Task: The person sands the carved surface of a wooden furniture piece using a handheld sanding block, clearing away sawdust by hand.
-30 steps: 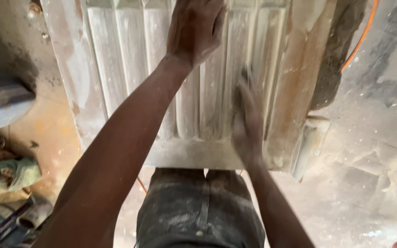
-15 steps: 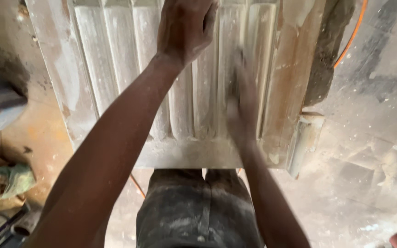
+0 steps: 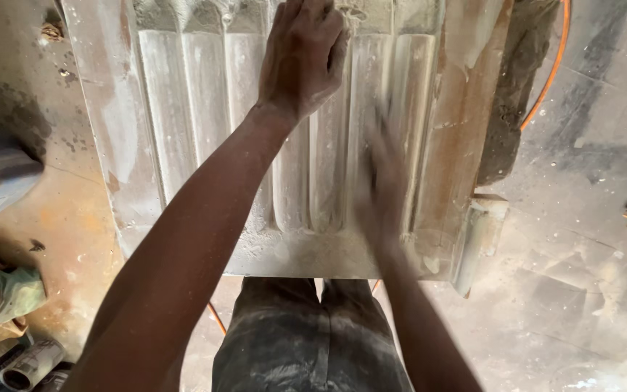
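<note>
Head view, panel: dusty fluted panel [image 3: 205, 138] lies flat before the knees, across the floor [image 3: 582, 276]
Left hand [image 3: 302, 58]: palm spread flat on the upper flutes, bracing, as a second ago
Right hand [image 3: 382, 192]: blurred, fingers seemingly flat in a groove; it has slid along the flute since, so rubbing goes on
Left edge: rags [image 3: 5, 294], cans [image 3: 27, 366]
</note>
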